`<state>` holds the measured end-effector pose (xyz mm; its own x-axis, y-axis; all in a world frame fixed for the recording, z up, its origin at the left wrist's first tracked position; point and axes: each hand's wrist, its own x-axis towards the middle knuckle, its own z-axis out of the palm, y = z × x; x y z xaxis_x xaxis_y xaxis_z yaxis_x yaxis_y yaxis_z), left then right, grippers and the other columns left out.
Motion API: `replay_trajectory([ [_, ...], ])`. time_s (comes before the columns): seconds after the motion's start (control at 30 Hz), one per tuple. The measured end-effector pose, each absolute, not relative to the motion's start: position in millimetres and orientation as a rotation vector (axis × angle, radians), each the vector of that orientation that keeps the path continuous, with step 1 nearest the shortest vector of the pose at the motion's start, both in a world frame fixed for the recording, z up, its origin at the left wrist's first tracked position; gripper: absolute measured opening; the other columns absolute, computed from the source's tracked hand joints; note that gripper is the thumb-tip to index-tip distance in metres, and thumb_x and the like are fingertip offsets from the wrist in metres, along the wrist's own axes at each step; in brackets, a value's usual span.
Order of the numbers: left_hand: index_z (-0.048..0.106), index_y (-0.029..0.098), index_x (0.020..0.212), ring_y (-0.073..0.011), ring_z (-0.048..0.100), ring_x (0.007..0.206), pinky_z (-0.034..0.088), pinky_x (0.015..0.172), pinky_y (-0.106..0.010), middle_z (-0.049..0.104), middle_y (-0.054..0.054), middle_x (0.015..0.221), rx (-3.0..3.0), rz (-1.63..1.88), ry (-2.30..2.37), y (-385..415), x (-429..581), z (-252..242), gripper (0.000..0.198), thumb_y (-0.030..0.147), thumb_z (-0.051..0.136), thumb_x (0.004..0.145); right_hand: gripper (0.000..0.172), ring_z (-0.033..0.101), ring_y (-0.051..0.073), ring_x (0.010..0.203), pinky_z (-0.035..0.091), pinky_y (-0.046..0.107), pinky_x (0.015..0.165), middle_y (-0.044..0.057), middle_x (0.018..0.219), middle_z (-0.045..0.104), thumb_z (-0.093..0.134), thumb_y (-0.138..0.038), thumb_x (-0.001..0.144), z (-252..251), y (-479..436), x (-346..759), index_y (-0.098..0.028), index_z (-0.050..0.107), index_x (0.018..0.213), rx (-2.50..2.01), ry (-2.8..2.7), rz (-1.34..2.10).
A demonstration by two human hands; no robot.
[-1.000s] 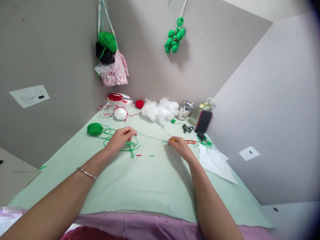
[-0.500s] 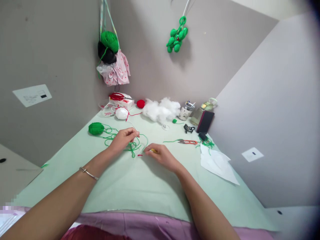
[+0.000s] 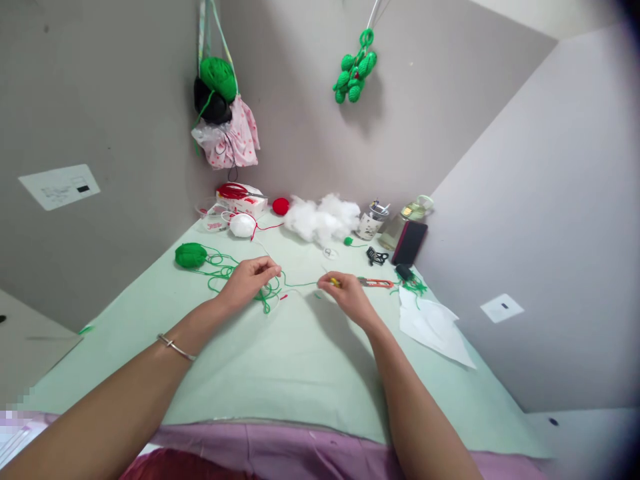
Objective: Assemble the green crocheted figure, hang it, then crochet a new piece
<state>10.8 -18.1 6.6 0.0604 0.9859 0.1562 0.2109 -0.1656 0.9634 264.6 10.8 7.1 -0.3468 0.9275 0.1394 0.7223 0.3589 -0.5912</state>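
My left hand (image 3: 253, 280) is closed in a pinch above loose green yarn loops (image 3: 220, 265). A green strand (image 3: 299, 285) stretches from its fingertips to my right hand (image 3: 345, 293). My right fingers are wrapped round a slim tool with a yellow handle, which looks like a crochet hook (image 3: 335, 283). Any small piece inside my left fingers is hidden. A short red bit of yarn (image 3: 284, 297) shows just below the strand. The loops lead back to a green yarn ball (image 3: 191, 255) at the left.
White stuffing (image 3: 323, 220), a red yarn ball (image 3: 281, 206) and a white yarn ball (image 3: 243, 225) sit at the back. Orange thread snips (image 3: 377, 283), a black claw clip (image 3: 377, 256), a phone (image 3: 410, 243) and white paper (image 3: 435, 327) lie right. Green crocheted figures (image 3: 355, 70) hang above.
My right hand has moved right and slightly up with the yellow-handled tool, drawing the green strand out straight. My left hand has barely moved.
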Motion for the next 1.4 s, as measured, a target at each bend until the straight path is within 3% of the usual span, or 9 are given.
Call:
replay_trajectory([
  [0.23, 0.067, 0.018, 0.075, -0.0122, 0.043, 0.056, 0.033, 0.053, -0.024, 0.049, 0.004, 0.060, 1.534, 1.169, 1.268, -15.4, 9.1, 3.2, 0.032, 0.049, 0.065, 0.082, 0.019, 0.069, 0.017, 0.095, 0.045, 0.024, 0.084, 0.002, 0.107, 0.079, 0.064, -0.019, 0.088, -1.8, -10.2, 226.9, -0.026, 0.077, 0.100, -1.229, -2.389, 0.729],
  [0.4, 0.066, 0.019, 0.076, -0.0117, 0.040, 0.054, 0.032, 0.052, -0.024, 0.046, 0.005, 0.059, 1.523, 1.188, 1.304, -17.8, 9.6, 5.4, 0.030, 0.048, 0.064, 0.084, 0.025, 0.066, 0.023, 0.088, 0.040, 0.031, 0.078, 0.015, 0.094, 0.075, 0.049, -0.011, 0.089, 8.3, 10.0, 272.4, -0.015, 0.074, 0.089, -1.536, -2.176, 0.510],
  [0.7, 0.068, 0.020, 0.074, -0.0143, 0.045, 0.055, 0.035, 0.053, -0.026, 0.051, 0.002, 0.060, 1.539, 1.249, 1.396, -11.8, 1.6, 5.6, 0.031, 0.049, 0.063, 0.082, 0.013, 0.050, 0.014, 0.064, 0.035, 0.025, 0.061, 0.000, 0.066, 0.066, 0.062, -0.027, 0.077, 0.7, 14.8, 268.4, -0.018, 0.069, 0.071, -1.454, -2.050, 0.779],
  [0.8, 0.072, 0.021, 0.086, -0.0158, 0.053, 0.067, 0.044, 0.061, -0.028, 0.065, -0.003, 0.089, 1.569, 1.312, 1.417, -11.2, 1.5, 2.5, 0.025, 0.044, 0.071, 0.077, 0.018, 0.041, 0.013, 0.058, 0.030, 0.026, 0.056, 0.000, 0.062, 0.060, 0.057, -0.030, 0.080, 4.0, 21.3, 275.5, -0.018, 0.066, 0.071, -1.487, -1.845, 0.765],
  [0.9, 0.068, 0.025, 0.116, -0.0187, 0.061, 0.087, 0.052, 0.071, -0.031, 0.057, -0.008, 0.131, 1.570, 1.378, 1.424, -17.7, 9.8, 3.1, 0.044, 0.043, 0.073, 0.077, 0.025, 0.032, 0.011, 0.052, 0.025, 0.027, 0.052, -0.002, 0.058, 0.054, 0.059, -0.039, 0.080, 10.1, 18.2, 270.8, -0.018, 0.066, 0.070, -1.431, -1.755, 0.901],
  [1.0, 0.055, 0.024, 0.133, -0.0242, 0.066, 0.105, 0.058, 0.075, -0.034, 0.053, -0.012, 0.141, 1.486, 1.327, 1.253, -32.1, 24.9, 10.9, 0.053, 0.050, 0.064, 0.088, 0.024, 0.029, 0.010, 0.050, 0.024, 0.027, 0.050, -0.003, 0.059, 0.054, 0.061, -0.040, 0.080, 17.6, 4.3, 254.7, -0.018, 0.067, 0.073, -1.345, -1.710, 1.050],
  [1.13, 0.049, 0.033, 0.142, -0.0325, 0.047, 0.142, 0.058, 0.096, -0.040, 0.030, -0.008, 0.166, 1.207, 1.194, 0.746, -51.6, 45.3, 22.9, 0.052, 0.052, 0.061, 0.095, 0.024, 0.030, 0.009, 0.051, 0.022, 0.027, 0.050, -0.002, 0.064, 0.058, 0.061, -0.041, 0.084, 29.3, -17.5, 235.7, -0.019, 0.066, 0.077, -1.216, -1.692, 1.213],
  [1.23, 0.058, 0.032, 0.133, -0.0316, 0.038, 0.149, 0.052, 0.104, -0.041, 0.037, -0.007, 0.163, 1.133, 1.231, 0.672, -56.5, 52.6, 24.6, 0.042, 0.052, 0.061, 0.096, 0.031, 0.028, 0.007, 0.051, 0.020, 0.027, 0.050, -0.003, 0.063, 0.057, 0.066, -0.046, 0.084, 34.7, -28.2, 228.4, -0.018, 0.065, 0.070, -1.096, -1.702, 1.427],
  [1.4, 0.059, 0.021, 0.066, -0.0305, 0.048, 0.141, 0.035, 0.118, -0.046, 0.071, -0.010, 0.128, 1.303, 1.432, 0.817, -51.0, 47.6, 17.5, 0.046, 0.048, 0.048, 0.101, 0.029, 0.025, 0.004, 0.048, 0.013, 0.027, 0.050, -0.003, 0.070, 0.058, 0.076, -0.043, 0.077, 33.5, -30.7, 224.3, -0.016, 0.068, 0.072, -1.008, -1.553, 1.748],
])
